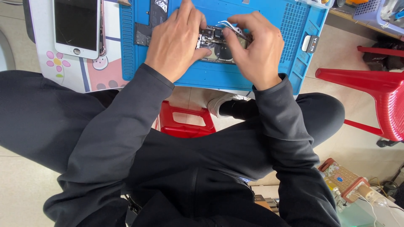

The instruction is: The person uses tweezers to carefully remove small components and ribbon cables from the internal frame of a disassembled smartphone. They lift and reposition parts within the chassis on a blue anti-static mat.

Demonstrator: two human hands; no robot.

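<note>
An opened phone body point(215, 45) with its inner boards showing lies on a blue work mat point(219, 77). My left hand point(174, 42) presses on its left side, thumb on the lower edge. On the right side, my right hand point(256, 46) pinches metal tweezers point(229, 25) whose tips point into the phone. A detached white phone screen point(77, 26) lies to the left of the mat, beyond my left hand.
Dark phone parts point(143, 35) lie on the mat left of my hand. A red stool point(185, 120) stands under my legs and a red chair point(374, 90) to the right. A small wooden box and wires point(349, 180) sit at lower right.
</note>
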